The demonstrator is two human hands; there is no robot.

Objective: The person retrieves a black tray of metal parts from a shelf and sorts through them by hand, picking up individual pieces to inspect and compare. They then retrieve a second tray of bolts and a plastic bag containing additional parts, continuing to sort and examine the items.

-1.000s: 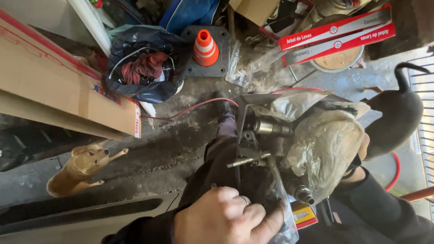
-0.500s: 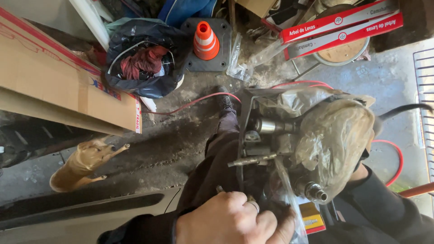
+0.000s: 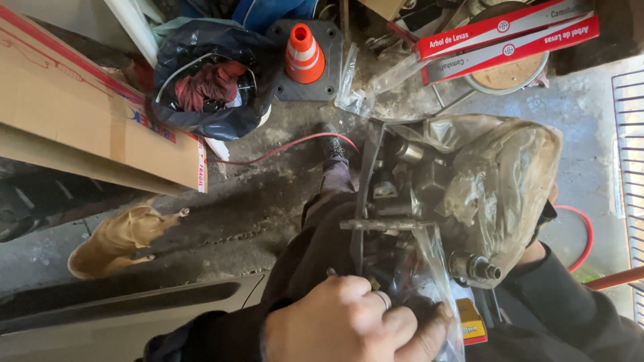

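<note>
Closer now, the metal part [image 3: 402, 201] fills more of the view, and its plastic bag [image 3: 503, 181] hangs nearer. Left hand [image 3: 349, 325], fingers curled shut, grips the bag's near end at the part's base. Right hand [image 3: 547, 221] is mostly hidden behind the bag, supporting it; its grip cannot be told. Far left, a black bag [image 3: 208, 87] holds red rags. Cone [image 3: 304, 53], cardboard box [image 3: 87, 114] and dog [image 3: 121, 238] sit on the concrete floor [image 3: 255, 201].
</note>
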